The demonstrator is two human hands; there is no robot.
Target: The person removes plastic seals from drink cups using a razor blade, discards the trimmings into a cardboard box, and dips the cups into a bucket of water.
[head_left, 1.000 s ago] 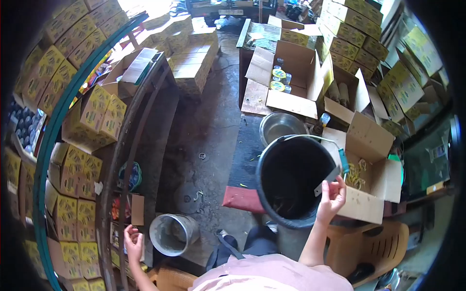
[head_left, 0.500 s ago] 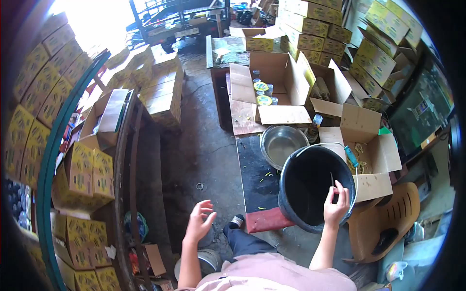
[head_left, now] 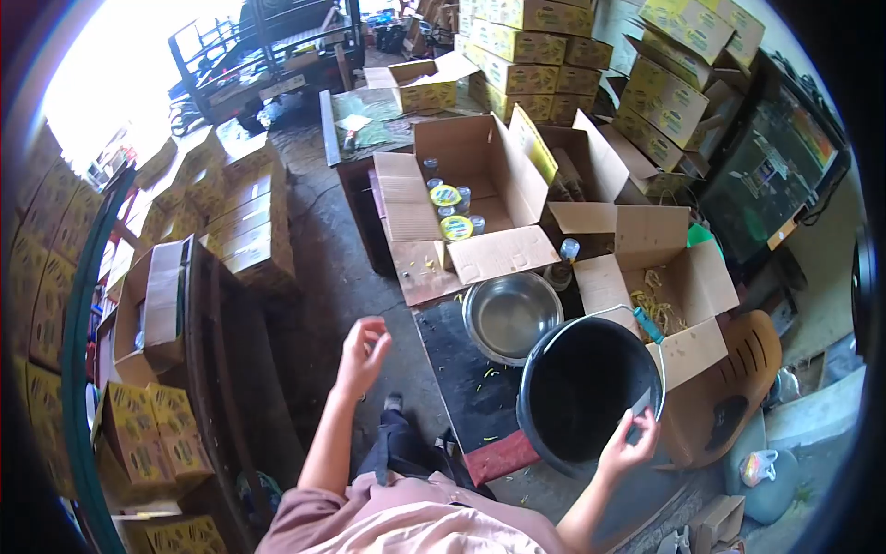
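Note:
My right hand pinches a small flat grey blade at the near right rim of a large black bucket. The bucket has a wire handle with a teal grip, and its inside is dark. My left hand is raised over the floor, left of the dark bench, with fingers apart and nothing in it. A steel bowl sits on the bench just behind the bucket.
An open carton holds several lidded cups. Another carton contains yellow strips. A brown plastic chair stands at right, a red pad at the bench's near end. Stacked yellow boxes and a rack are at left.
The view has swung leftward. My left hand has risen from low beside the grey pail, which is now out of sight. My right hand still holds the blade by the bucket's rim.

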